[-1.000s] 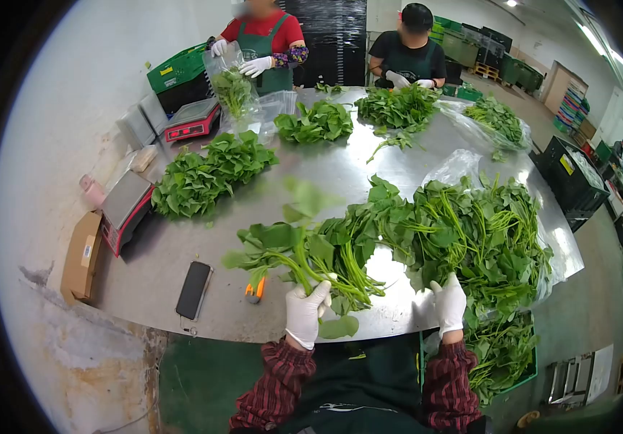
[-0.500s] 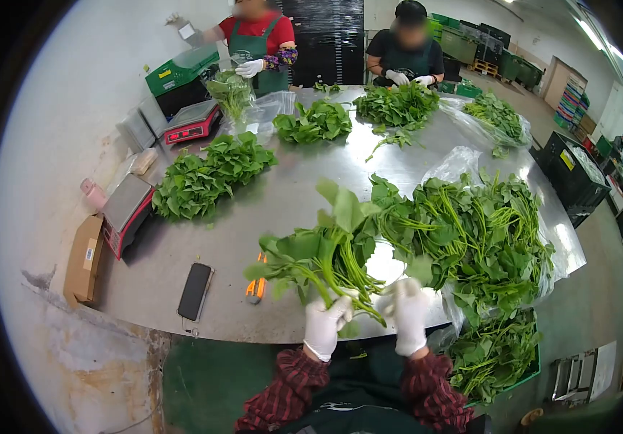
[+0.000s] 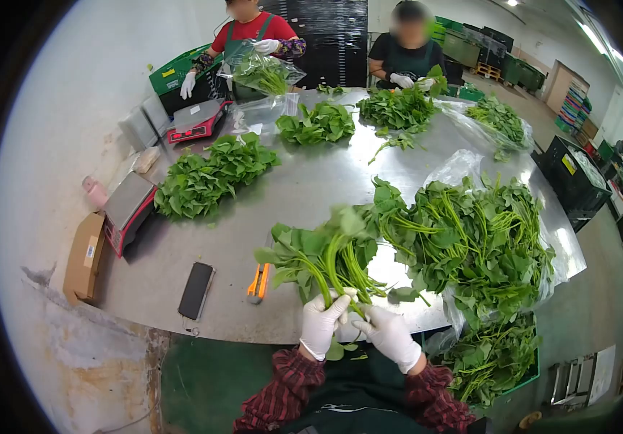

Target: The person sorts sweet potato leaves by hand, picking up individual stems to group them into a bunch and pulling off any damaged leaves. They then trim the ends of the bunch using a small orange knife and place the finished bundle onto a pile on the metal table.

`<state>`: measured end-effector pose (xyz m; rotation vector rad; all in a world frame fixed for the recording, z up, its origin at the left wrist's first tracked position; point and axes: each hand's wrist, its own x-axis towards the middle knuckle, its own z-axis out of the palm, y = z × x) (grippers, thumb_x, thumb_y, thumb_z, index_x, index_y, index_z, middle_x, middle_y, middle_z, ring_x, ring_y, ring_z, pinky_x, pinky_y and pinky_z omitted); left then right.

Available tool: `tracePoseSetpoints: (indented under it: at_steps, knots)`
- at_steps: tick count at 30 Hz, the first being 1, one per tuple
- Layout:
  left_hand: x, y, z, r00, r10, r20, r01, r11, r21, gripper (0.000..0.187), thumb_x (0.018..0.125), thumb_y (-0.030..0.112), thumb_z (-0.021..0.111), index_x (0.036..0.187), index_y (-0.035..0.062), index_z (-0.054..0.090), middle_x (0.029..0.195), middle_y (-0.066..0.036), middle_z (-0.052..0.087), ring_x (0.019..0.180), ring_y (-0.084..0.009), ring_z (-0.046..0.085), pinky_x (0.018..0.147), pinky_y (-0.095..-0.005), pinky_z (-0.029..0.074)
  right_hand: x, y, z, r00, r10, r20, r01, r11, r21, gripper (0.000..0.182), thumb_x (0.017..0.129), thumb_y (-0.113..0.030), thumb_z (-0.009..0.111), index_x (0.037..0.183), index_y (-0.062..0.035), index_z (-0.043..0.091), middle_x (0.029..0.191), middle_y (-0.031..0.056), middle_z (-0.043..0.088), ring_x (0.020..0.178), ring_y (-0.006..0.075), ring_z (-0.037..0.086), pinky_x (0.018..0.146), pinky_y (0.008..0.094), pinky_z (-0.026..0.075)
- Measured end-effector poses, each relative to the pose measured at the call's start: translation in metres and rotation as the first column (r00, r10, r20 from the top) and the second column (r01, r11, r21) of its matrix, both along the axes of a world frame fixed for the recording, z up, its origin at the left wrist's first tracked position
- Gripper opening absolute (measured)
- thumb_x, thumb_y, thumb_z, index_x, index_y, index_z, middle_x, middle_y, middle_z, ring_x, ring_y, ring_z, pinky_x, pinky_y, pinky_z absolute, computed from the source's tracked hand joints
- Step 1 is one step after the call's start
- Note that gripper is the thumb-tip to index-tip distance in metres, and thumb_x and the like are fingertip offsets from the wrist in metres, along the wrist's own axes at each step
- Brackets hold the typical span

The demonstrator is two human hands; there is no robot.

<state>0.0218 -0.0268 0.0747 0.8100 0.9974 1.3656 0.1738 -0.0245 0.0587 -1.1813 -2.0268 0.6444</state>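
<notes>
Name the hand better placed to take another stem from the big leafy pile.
Right, likely: the right hand is nearer the leafy pile, while the left hand grips a bunch of stems.

White gloves (image 3: 318, 327) meet gathered, red-and-black striped sleeves (image 3: 271, 390) — and a dark apron (image 3: 358, 380) bears white marking (image 3: 347, 408).

A phone (image 3: 196, 291) lay on the table (image 3: 311, 188), left of a cutter (image 3: 258, 283). Right of both lay a heap of greens (image 3: 478, 235).

a stained white wall (image 3: 83, 351) flanks the metal table (image 3: 311, 192).
</notes>
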Motion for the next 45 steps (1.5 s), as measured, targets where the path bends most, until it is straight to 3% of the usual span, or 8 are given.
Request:
tracePoseSetpoints:
  at_steps: [3,7,10,12,17,23,29,45]
  knots:
    - [-0.004,-0.001,0.002,0.999,-0.032,-0.041,0.032,0.999,0.001,0.019,0.089,0.014,0.057,0.101,0.0004,0.063,0.079,-0.001,0.063,0.053,-0.0016,0.044,0.043,-0.0150,0.028,-0.007,-0.002,-0.014,0.999,0.025,-0.027,-0.029,0.988,-0.153,0.023,0.081,-0.024,0.064,0.075,-0.0039,0.057,0.064,0.0136,0.056,0.060,0.0325,0.057,0.051,0.0392,0.044]
    - [-0.010,0.002,-0.011,0.982,0.074,-0.175,-0.068,0.997,0.038,0.014,0.083,0.009,0.064,0.094,0.0000,0.064,0.075,0.000,0.060,0.057,-0.0039,0.046,0.049,-0.0181,0.033,-0.010,-0.008,-0.004,0.981,-0.004,-0.194,-0.047,0.965,-0.258,0.021,0.082,-0.021,0.064,0.074,-0.0030,0.058,0.059,0.0135,0.053,0.052,0.0276,0.056,0.049,0.0360,0.043]
    - [-0.003,0.005,-0.019,0.889,0.309,-0.338,-0.195,0.923,0.333,0.009,0.078,0.004,0.068,0.084,0.0004,0.063,0.075,-0.001,0.059,0.063,-0.0072,0.049,0.057,-0.0215,0.039,-0.019,-0.015,0.000,0.936,-0.182,-0.301,0.041,0.906,-0.420,0.020,0.085,-0.019,0.062,0.074,-0.0027,0.059,0.054,0.0091,0.053,0.046,0.0164,0.053,0.045,0.0303,0.041]
    - [0.007,0.003,-0.011,0.892,0.316,-0.324,-0.216,0.926,0.309,0.009,0.077,0.003,0.069,0.081,0.0007,0.061,0.076,-0.001,0.059,0.065,-0.0086,0.051,0.061,-0.0227,0.040,-0.022,-0.019,0.013,0.785,-0.399,-0.474,-0.017,0.751,-0.660,0.022,0.088,-0.018,0.059,0.073,-0.0018,0.061,0.056,0.0037,0.055,0.047,0.0074,0.051,0.043,0.0240,0.039]
    - [0.021,0.004,-0.012,0.894,0.317,-0.317,-0.208,0.920,0.333,0.006,0.078,0.003,0.068,0.082,0.0002,0.064,0.075,-0.003,0.063,0.070,-0.0125,0.058,0.067,-0.0259,0.045,-0.014,-0.015,0.032,0.601,-0.496,-0.627,-0.040,0.764,-0.643,0.024,0.090,-0.015,0.055,0.072,-0.0004,0.060,0.060,0.0010,0.057,0.043,0.0047,0.047,0.039,0.0193,0.036]
    - [0.038,0.013,0.006,0.947,0.213,-0.239,-0.136,0.944,0.301,0.006,0.079,0.002,0.065,0.084,0.0009,0.062,0.079,-0.002,0.061,0.071,-0.0106,0.057,0.065,-0.0241,0.045,-0.007,-0.017,0.025,0.737,-0.421,-0.528,0.130,0.856,-0.501,0.021,0.088,-0.013,0.058,0.071,-0.0006,0.057,0.059,0.0007,0.056,0.041,0.0035,0.046,0.037,0.0194,0.036]
    - [0.034,0.012,0.012,0.988,-0.004,-0.156,0.037,0.978,0.208,0.012,0.077,-0.004,0.065,0.088,-0.0013,0.063,0.083,-0.003,0.061,0.072,-0.0097,0.056,0.065,-0.0223,0.045,0.000,-0.021,0.036,0.684,-0.447,-0.576,0.037,0.810,-0.585,0.022,0.090,-0.015,0.057,0.073,-0.0011,0.056,0.061,0.0037,0.059,0.040,0.0036,0.045,0.036,0.0174,0.034]
    - [0.029,0.019,0.002,0.876,0.126,-0.467,0.066,0.926,0.373,0.013,0.072,-0.006,0.066,0.082,0.0010,0.063,0.076,0.000,0.058,0.068,-0.0079,0.054,0.060,-0.0209,0.044,0.012,-0.016,0.028,0.811,-0.401,-0.426,0.185,0.867,-0.463,0.024,0.085,-0.014,0.063,0.066,-0.0009,0.055,0.053,0.0026,0.057,0.037,0.0074,0.050,0.036,0.0242,0.038]
